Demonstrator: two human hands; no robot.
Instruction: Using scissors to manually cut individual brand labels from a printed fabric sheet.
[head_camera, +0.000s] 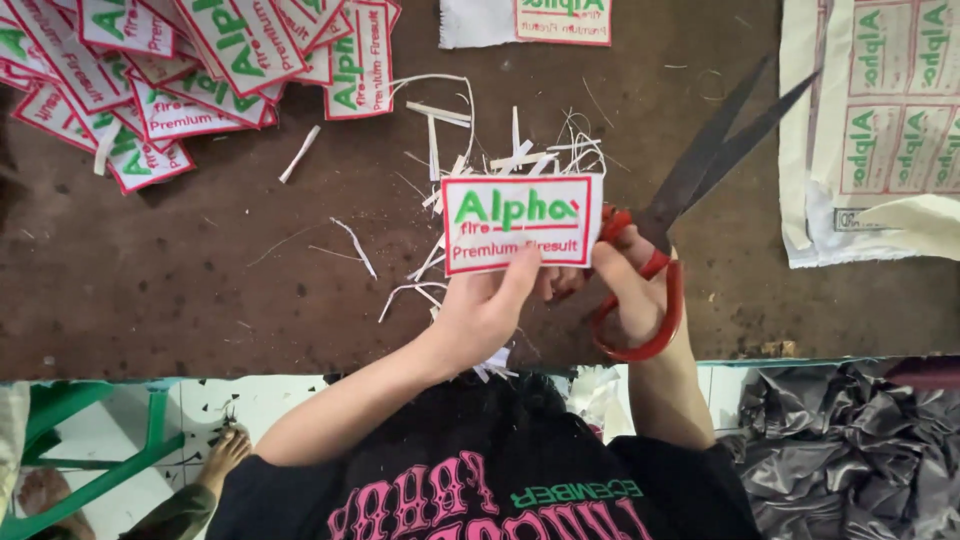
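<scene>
While the left hand (487, 305) pinches a white embroidered patch (521, 222) just above the brown table (180, 290), the right hand (625, 285) grips red-handled scissors (668, 230), blades slightly parted beside the patch's right edge. Trimmed patches (200, 60) are heaped top left, with white fabric scraps (470, 140) scattered behind.

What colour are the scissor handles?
Red, on the scissors in the right hand; head view.

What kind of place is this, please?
Probably a small sewing or label-trimming workshop: the left hand holds a cloth patch, the right hand works scissors, and a patch pile lies nearby.
</scene>
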